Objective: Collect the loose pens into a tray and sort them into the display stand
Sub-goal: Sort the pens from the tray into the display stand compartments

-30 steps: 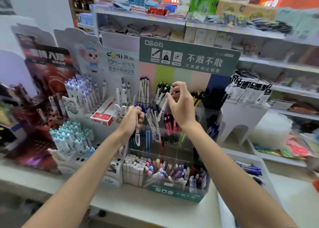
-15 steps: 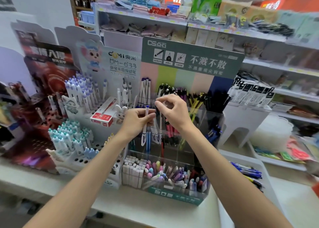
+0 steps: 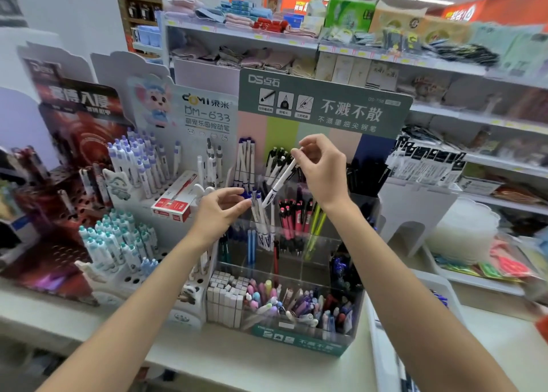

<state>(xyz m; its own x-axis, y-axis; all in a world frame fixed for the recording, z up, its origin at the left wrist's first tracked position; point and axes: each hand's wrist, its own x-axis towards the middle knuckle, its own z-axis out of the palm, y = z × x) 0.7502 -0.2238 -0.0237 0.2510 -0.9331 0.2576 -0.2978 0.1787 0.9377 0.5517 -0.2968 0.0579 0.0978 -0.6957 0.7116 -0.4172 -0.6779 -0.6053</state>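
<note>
My right hand point(image 3: 321, 169) pinches a white pen point(image 3: 280, 181) by its top end, slanted with its tip down-left above the middle row of the clear tiered display stand point(image 3: 299, 336). My left hand point(image 3: 221, 210) hovers with relaxed fingers beside several white pens with blue caps point(image 3: 258, 210) standing in that row, and holds nothing. The stand has a green header board point(image 3: 326, 104) and rows of pink, black and pastel pens. A white tray point(image 3: 382, 341) with a few blue pens point(image 3: 440, 298) lies at the right, mostly hidden behind my right forearm.
A white stand of purple- and teal-capped pens point(image 3: 136, 166) with a red box point(image 3: 175, 202) is on the left. A dark red display point(image 3: 74, 142) stands farther left. Store shelves point(image 3: 444, 65) with goods fill the back. A white counter edge point(image 3: 207, 359) runs below.
My right hand has taken the white pen from the left hand and lifted it up and to the right. The left hand has let go and its fingers have relaxed.
</note>
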